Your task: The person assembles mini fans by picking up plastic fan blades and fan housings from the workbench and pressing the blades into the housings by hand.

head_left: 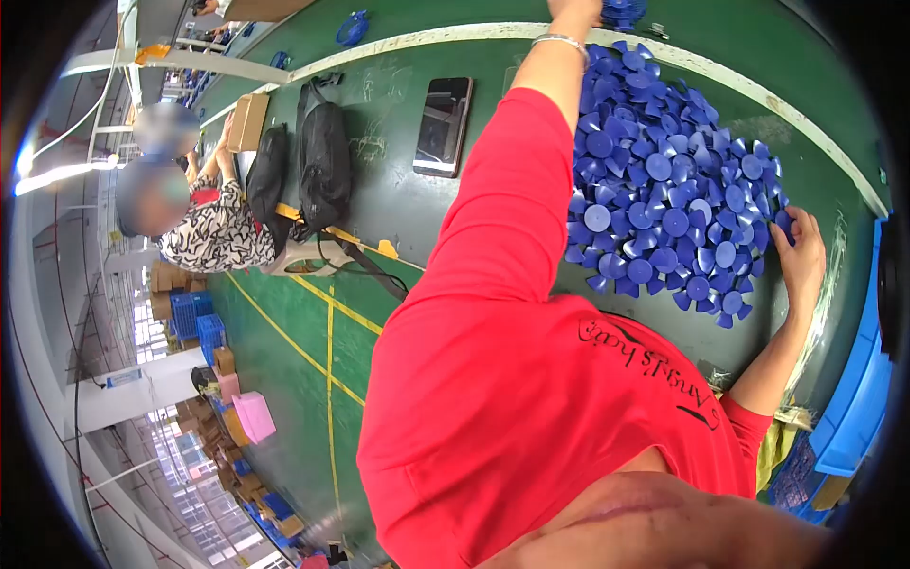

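A big heap of small blue plastic fan blades point(654, 180), with round hubs, lies on the green tabletop. At the heap's right edge, my right hand point(804, 251) has its thumb and fingers closed around a blue fan blade point(783, 226). My left arm, in a red sleeve, stretches past the heap to the far side. There my left hand point(574, 9) is cut off by the top edge of the picture, its fingers out of sight. Just beside it sits a round blue plastic part point(624, 11), also partly cut off.
A phone point(443, 127) and a black bag point(323, 152) lie left of my arm. A round blue fan grille point(353, 28) is farther off. Another person point(218, 223) sits at the left, near a cardboard box point(248, 121). A blue bin point(858, 379) stands at the right.
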{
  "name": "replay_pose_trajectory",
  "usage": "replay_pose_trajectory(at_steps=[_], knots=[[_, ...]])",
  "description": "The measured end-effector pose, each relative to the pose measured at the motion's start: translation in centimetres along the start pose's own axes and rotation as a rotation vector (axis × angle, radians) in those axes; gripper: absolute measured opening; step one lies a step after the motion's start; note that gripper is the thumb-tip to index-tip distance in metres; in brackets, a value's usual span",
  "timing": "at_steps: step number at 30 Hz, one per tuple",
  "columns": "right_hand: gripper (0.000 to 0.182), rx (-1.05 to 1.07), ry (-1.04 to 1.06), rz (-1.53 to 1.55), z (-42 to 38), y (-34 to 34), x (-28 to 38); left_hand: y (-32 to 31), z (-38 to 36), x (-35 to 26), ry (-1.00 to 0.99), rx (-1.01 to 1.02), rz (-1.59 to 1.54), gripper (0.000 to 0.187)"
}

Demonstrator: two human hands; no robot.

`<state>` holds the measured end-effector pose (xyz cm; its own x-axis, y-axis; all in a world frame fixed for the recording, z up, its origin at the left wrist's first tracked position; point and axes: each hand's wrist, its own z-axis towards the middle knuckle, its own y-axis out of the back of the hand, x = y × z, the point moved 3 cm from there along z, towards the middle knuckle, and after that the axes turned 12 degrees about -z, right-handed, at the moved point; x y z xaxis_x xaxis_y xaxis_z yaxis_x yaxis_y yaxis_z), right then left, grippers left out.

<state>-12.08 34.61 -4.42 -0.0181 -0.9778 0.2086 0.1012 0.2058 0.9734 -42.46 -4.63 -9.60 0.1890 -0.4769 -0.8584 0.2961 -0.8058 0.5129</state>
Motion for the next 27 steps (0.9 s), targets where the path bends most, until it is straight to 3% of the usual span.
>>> replay_pose_trajectory(at_steps=[1,3,7,10,14,19,21,23,27], knots=[[0.032,0.0,-0.011,0.007,0.1,-0.1,-0.1,-0.6,-0.5,-0.9,0.151,0.094,-0.254,0.021],[0.031,-0.019,-0.006,0.028,0.3,-0.3,-0.7,-0.9,-0.8,-2.2,0.088,0.111,-0.146,0.019],[0.033,-0.097,-0.042,0.122,1.6,-1.2,-4.6,0.5,-4.5,-5.2,-0.013,0.183,-0.505,0.019],[0.032,-0.266,0.003,0.132,2.0,2.8,-0.8,0.2,-5.8,-4.7,-0.084,0.221,-0.709,0.021],[0.033,-0.388,0.22,0.153,1.9,7.2,8.2,4.1,-17.5,-7.3,-0.273,-0.021,-0.712,0.028],[0.034,-0.574,0.516,0.354,0.9,8.2,16.2,4.7,-28.2,-7.3,-0.293,0.198,-0.998,0.036],[0.036,-0.612,0.612,0.143,0.4,7.5,17.5,5.7,-31.1,-7.8,-0.237,0.262,-1.017,0.039],[0.038,-0.571,0.64,0.095,0.1,6.3,17.8,5.9,-32.2,-7.7,-0.359,0.223,-0.914,0.044],[0.041,-0.534,0.634,0.073,0.1,5.5,17.5,4.8,-32.9,-6.9,-0.269,0.227,-0.95,0.035]])
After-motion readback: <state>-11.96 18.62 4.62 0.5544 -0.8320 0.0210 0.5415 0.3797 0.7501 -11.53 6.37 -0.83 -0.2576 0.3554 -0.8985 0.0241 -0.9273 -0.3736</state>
